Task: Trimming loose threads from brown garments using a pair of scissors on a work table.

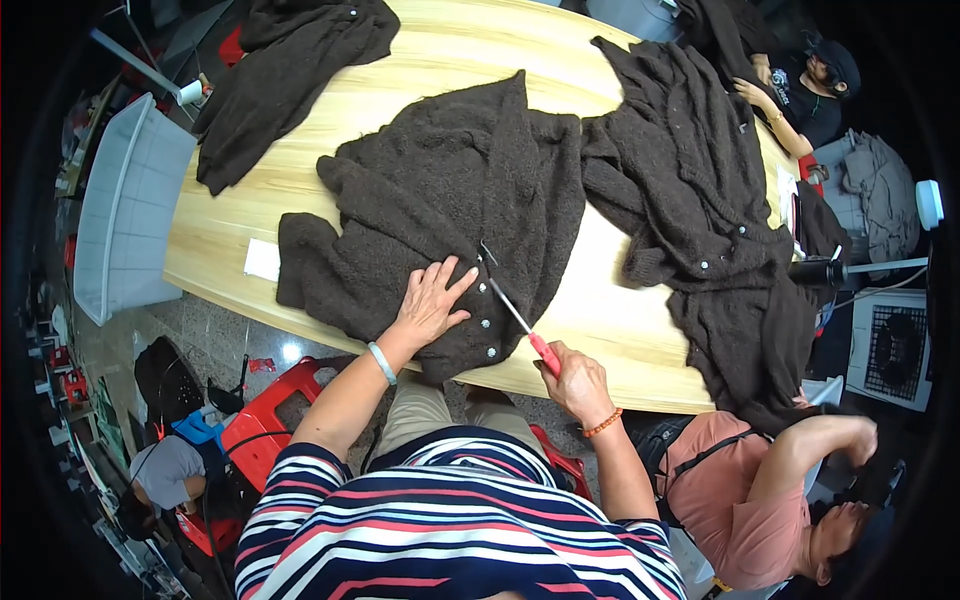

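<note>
A dark brown knitted cardigan (430, 170) is spread on the table in front of me, with several shiny round buttons (486, 323) down its near front edge. My left hand (436, 297) lies flat on the knit just left of the buttons, fingers spread and holding nothing. A red-handled tool (543, 352) with a thin metal shaft is gripped in my right hand (580, 386), at the table's near edge. Its shaft points up and left across the cardigan. The small crosswise metal head (487, 252) is at the top visible button; I cannot tell whether it touches.
More dark knitted garments lie on the wooden table (620, 330), one at far left (290, 90), others at right (690, 160). A white bin (130, 210) stands left, a red stool (265, 420) below it. A person in pink (740, 490) is close on my right; another (805, 95) sits far right.
</note>
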Motion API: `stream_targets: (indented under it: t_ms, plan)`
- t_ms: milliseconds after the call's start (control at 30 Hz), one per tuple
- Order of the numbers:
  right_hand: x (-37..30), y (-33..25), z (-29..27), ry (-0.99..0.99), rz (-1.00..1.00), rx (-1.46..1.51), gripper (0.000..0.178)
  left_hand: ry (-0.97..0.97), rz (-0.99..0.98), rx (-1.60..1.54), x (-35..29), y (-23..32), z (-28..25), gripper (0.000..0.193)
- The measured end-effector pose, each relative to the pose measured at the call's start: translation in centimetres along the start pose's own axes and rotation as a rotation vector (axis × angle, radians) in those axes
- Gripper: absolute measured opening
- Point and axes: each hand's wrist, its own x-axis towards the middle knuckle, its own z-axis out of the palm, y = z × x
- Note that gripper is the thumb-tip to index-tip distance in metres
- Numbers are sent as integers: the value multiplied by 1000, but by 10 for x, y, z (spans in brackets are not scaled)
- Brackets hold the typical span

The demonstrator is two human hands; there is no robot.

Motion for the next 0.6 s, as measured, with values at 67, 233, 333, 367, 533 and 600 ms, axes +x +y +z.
stream_targets:
  t_ms: [67,233,333,367,533,600]
  plan:
    - [3,-1,3,-24,-1,-29,21,-38,-8,49,0,-2,8,78]
    - [28,-12,-4,-9,-38,-67,23,-74,0,64,4,-5,19,73]
    - [59,-18,-7,23,-72,-92,23,-81,5,61,9,-7,24,72]
    - [63,-17,-6,27,-89,-104,23,-80,-1,49,12,-7,25,72]
    - [30,5,-7,-144,-66,-159,24,-78,-53,12,31,-14,24,76]
    - [17,5,-5,-130,-40,-146,24,-39,4,220,36,-28,33,79]
